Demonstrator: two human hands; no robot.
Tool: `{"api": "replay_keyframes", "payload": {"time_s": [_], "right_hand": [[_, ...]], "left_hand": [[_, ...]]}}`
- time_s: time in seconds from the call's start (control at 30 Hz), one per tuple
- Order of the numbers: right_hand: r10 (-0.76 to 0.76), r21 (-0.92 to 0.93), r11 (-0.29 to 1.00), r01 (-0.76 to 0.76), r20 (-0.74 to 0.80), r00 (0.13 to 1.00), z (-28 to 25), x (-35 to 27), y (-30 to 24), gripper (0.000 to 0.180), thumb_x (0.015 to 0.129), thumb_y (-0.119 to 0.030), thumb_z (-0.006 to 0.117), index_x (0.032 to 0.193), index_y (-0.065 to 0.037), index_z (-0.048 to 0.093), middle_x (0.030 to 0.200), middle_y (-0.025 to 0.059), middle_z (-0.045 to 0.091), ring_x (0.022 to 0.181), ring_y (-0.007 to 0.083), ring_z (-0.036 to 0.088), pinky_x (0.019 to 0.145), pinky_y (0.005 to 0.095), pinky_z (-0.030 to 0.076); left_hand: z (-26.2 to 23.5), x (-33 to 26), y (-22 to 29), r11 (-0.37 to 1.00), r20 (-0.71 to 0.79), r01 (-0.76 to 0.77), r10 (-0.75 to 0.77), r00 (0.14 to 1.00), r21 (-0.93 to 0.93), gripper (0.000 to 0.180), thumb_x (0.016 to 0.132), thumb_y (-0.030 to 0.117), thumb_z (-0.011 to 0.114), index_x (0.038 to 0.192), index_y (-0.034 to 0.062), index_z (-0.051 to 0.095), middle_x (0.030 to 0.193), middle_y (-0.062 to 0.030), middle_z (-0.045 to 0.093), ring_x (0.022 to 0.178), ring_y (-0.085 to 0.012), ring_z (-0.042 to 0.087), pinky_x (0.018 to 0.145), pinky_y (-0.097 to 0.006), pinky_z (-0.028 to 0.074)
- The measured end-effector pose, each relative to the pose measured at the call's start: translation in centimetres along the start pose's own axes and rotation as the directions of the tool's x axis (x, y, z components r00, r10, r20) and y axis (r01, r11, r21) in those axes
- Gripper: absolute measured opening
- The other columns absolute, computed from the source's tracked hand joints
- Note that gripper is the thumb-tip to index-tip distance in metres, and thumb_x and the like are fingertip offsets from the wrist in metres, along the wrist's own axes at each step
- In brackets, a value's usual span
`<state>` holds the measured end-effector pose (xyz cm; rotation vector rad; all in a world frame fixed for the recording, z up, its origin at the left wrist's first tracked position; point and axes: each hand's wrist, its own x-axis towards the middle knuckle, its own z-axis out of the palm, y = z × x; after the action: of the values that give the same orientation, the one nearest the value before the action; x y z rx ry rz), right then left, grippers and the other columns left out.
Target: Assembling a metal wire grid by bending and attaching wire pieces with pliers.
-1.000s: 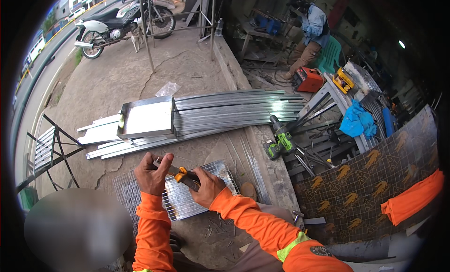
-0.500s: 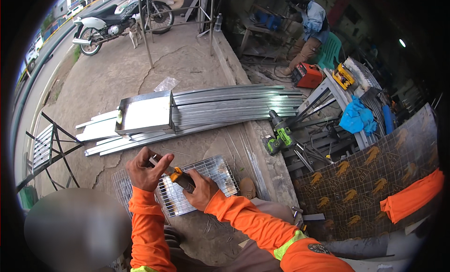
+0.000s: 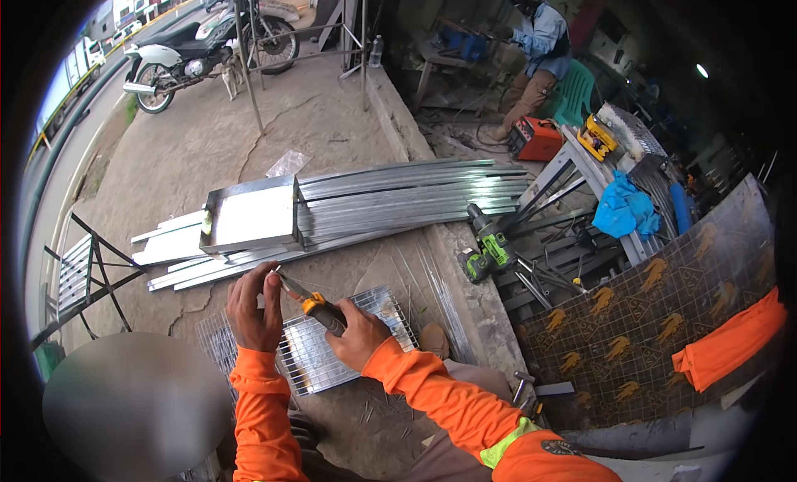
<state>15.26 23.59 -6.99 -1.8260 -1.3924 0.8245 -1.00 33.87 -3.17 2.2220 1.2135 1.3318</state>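
Left hand: raised over the mesh panel, fingers curled shut around something small at the tip of the pliers; what it pinches is too small to tell.
Right hand: closed around the handles of the pliers, just right of the left hand.
Pliers: orange and black handles, metal nose pointing up and left toward the left fingers, held between the two hands.
Mesh panel: a shiny wire grid lying flat on the concrete floor under both hands, near the person, partly hidden by the orange sleeves.
Metal strips: a long bundle of pale steel sections lying on the floor beyond the hands, running left to right.
Metal tray: a shallow shiny box resting on the left part of the bundle, just beyond the left hand.
Drill: green and black, lying on the floor to the right of the hands, at the right end of the bundle.
Patterned sheet: dark wire panel with orange marks, far right, with an orange cloth draped on its edge.
Motorbike: parked far off, upper left.
Other person: seated on a green chair, far upper right, well apart from the hands.
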Motion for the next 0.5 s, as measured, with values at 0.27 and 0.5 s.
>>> {"api": "replay_keyframes", "payload": {"time_s": [0.27, 0.5], "right_hand": [[0.092, -0.017, 0.996, -0.092, 0.039, 0.995, -0.3, 0.3, 0.2, 0.047, 0.084, -0.029, 0.068, 0.123, -0.006, 0.053, 0.101, 0.0264, 0.071, 0.096, 0.0484, 0.067, 0.083, 0.0537, 0.054], [0.101, 0.037, 0.994, -0.104, 0.073, 0.992, -1.3, 0.6, -1.0, 0.058, 0.088, -0.04, 0.071, 0.13, -0.004, 0.053, 0.104, 0.0238, 0.07, 0.099, 0.0418, 0.069, 0.085, 0.0466, 0.054]], "left_hand": [[0.3, -0.6, -0.9, 0.998, 0.066, 0.031, -0.027, 0.997, -0.046, 0.026, 0.099, 0.008, 0.06, 0.124, 0.0053, 0.069, 0.102, -0.0095, 0.074, 0.092, -0.0186, 0.068, 0.084, -0.033, 0.052], [1.0, -0.7, -1.7, 0.948, 0.139, 0.233, -0.206, 0.969, -0.216, 0.027, 0.1, 0.014, 0.065, 0.124, 0.0039, 0.069, 0.106, -0.0089, 0.074, 0.096, -0.0137, 0.068, 0.082, -0.029, 0.054]]}}
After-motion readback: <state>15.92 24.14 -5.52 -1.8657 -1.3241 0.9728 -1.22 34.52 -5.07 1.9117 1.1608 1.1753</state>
